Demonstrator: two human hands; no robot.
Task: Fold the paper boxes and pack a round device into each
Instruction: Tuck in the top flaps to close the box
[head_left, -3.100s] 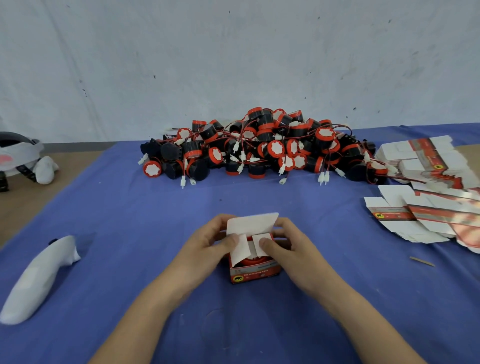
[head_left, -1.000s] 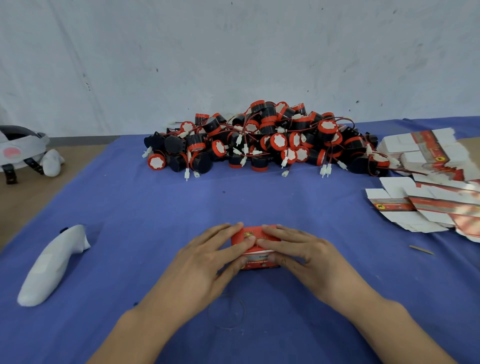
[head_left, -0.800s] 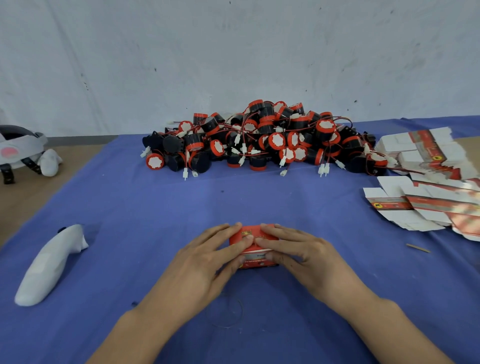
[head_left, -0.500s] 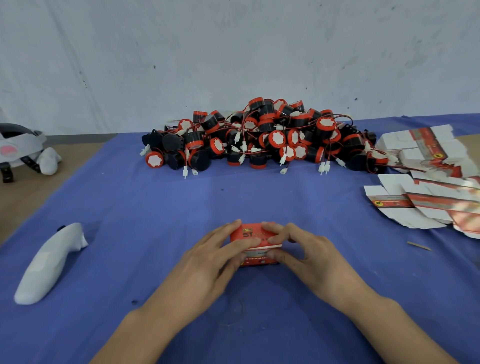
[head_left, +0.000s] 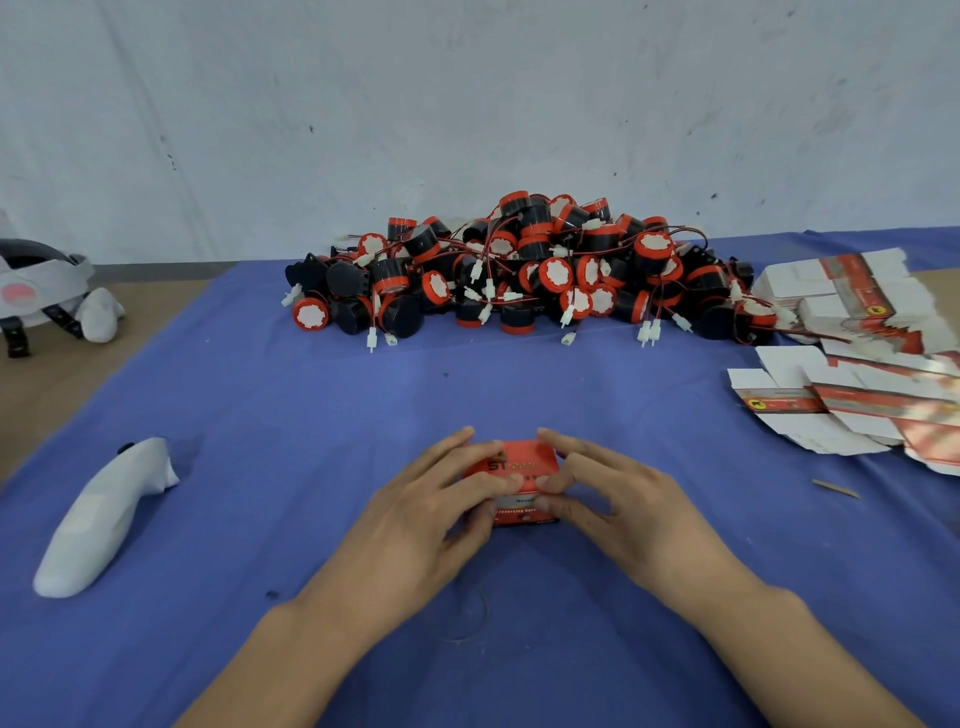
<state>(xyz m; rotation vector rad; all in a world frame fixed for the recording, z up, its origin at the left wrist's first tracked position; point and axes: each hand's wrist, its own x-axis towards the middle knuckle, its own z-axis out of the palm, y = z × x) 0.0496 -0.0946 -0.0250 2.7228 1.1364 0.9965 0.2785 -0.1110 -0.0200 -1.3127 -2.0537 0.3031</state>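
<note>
A small red paper box (head_left: 511, 480) is sitting closed and upright on the table's near middle. Black-and-red round devices (head_left: 519, 275) with wires are lying heaped at the far side, flat unfolded boxes (head_left: 852, 384) lying stacked at the right.

Box (head_left: 511, 470) sides hidden by fingers; contents unseen. Flat cartons (head_left: 852, 395) cut off at right edge. Headset (head_left: 36, 286) cut off left.

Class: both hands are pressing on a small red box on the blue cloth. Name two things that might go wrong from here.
1. The left hand and right hand may crush the red box.
2. Pulling a unit from the device pile may drag others along: the wires look tangled.
</note>
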